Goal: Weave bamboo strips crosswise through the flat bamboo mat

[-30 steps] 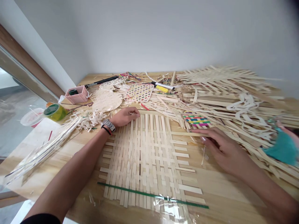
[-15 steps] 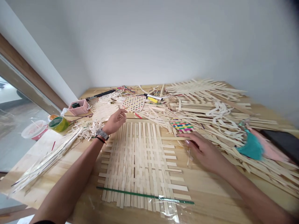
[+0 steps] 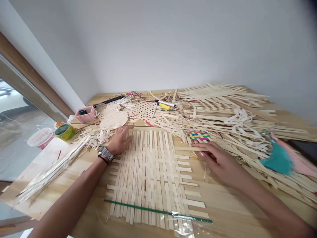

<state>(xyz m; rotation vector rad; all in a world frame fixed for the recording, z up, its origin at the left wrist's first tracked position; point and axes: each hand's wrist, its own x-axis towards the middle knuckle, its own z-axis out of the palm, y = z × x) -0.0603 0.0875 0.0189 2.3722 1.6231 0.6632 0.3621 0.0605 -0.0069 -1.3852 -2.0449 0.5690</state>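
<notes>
A flat mat of woven pale bamboo strips [image 3: 148,178] lies on the wooden table, with loose strip ends sticking out along its right side. My left hand [image 3: 120,140] rests flat on the mat's far edge, fingers apart, holding nothing. My right hand [image 3: 213,159] lies to the right of the mat, its fingertips curled around the end of a loose pale strip [image 3: 184,148] that runs into the weave. A small multicoloured woven sample [image 3: 197,135] sits just beyond those fingers. The thumb of my right hand is hidden.
A green strip [image 3: 158,211] and clear plastic film [image 3: 184,226] cross the mat's near end. Heaps of pale strips [image 3: 223,125] cover the table's right and far parts. A pink box [image 3: 85,114], a tape roll [image 3: 65,132] and a bundle of strips [image 3: 52,173] stand left, by a window.
My left hand has come down from a raised position to lie flat on the mat's far edge. My right hand stays at the strip's end. The view has shifted slightly.
</notes>
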